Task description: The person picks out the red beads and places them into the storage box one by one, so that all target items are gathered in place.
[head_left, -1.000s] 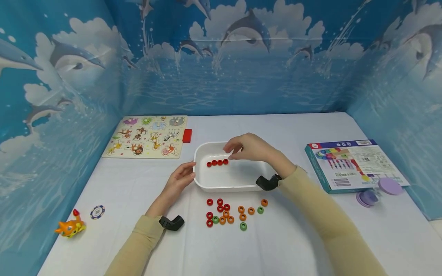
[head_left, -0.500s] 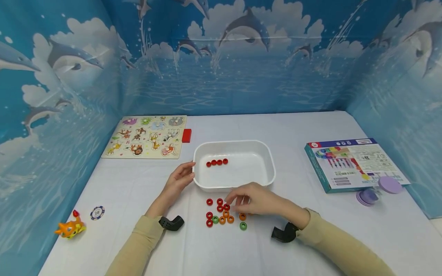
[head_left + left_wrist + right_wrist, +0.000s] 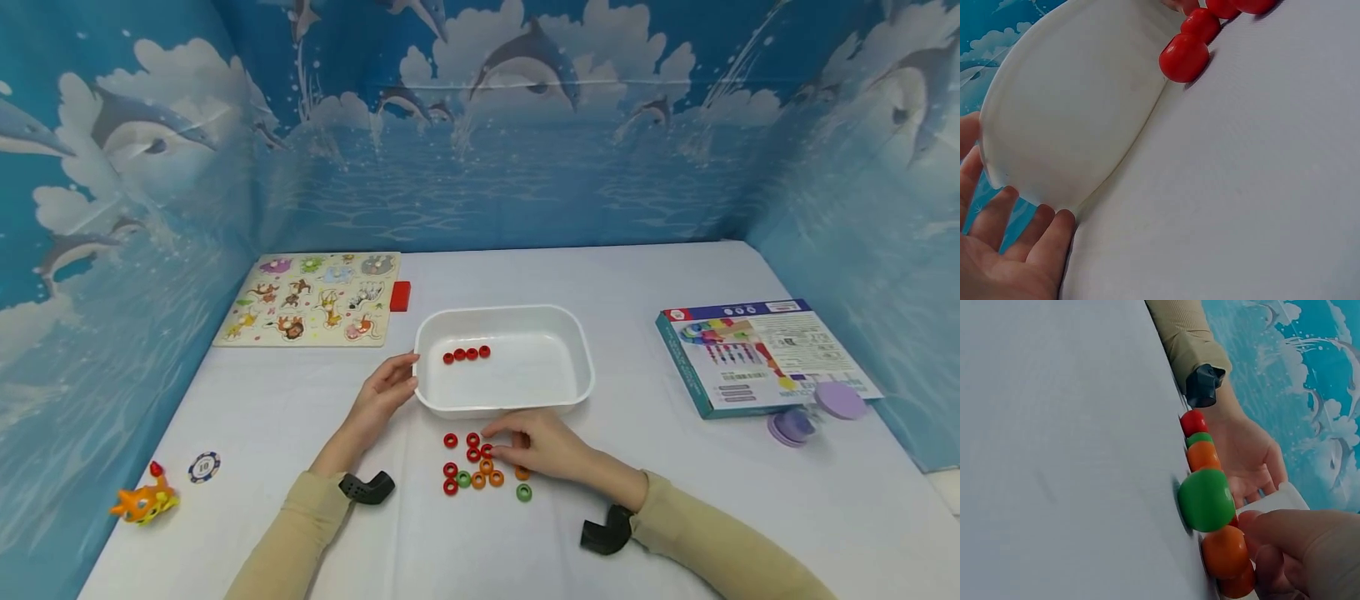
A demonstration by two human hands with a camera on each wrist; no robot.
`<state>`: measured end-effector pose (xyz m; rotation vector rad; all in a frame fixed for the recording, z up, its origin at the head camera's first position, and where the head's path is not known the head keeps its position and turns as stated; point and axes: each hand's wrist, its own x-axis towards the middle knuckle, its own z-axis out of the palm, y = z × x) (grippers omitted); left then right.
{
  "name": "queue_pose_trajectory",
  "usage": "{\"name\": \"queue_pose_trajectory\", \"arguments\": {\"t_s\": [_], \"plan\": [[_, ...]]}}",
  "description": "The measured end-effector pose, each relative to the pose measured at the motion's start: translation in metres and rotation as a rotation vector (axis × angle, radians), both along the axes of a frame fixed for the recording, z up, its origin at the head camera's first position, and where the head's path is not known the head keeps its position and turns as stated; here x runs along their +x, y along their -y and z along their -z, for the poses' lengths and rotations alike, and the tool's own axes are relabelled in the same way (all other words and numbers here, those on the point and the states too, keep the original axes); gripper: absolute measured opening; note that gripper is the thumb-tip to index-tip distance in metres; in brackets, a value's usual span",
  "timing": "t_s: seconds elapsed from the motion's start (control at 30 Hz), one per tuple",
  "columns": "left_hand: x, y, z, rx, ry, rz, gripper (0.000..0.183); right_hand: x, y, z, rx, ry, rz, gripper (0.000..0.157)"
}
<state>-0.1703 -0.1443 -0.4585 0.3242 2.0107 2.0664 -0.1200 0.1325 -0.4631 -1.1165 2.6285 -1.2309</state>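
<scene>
My left hand rests its fingertips on the left side of a white tray. In the left wrist view its fingers lie spread against the tray's outer wall. A short row of red beads lies inside the tray. In front of it, my right hand pinches a red bead between thumb and index finger, down at table level. Around that bead lie other red beads, orange beads and green beads. The right hand hides some beads beneath it.
An animal peg puzzle with a red block lies back left. On the right are a flat toy box and purple-lidded tubs. A poker chip and an orange toy figure sit at the left.
My right hand came out of the tray down to the loose beads, and its thumb and index finger have closed on a red bead. The left hand stays at the tray's side.
</scene>
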Motion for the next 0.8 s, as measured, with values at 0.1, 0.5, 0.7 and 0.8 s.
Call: {"name": "queue_pose_trajectory", "arguments": {"t_s": [0.1,0.5,0.7,0.8], "plan": [[-0.004,0.004,0.008,0.010,0.003,-0.003,0.040,0.000,0.002,0.002,0.019,-0.014,-0.005,0.022],[-0.007,0.004,0.017,0.035,-0.015,-0.007,0.045,0.000,0.001,-0.003,0.059,0.022,-0.010,0.021],[-0.007,0.003,0.016,0.035,-0.008,-0.015,0.047,-0.003,-0.013,-0.039,0.088,0.128,-0.116,0.020],[-0.006,0.003,0.015,0.035,-0.011,-0.012,0.046,-0.014,-0.021,-0.063,0.087,0.124,-0.141,0.019]]}}
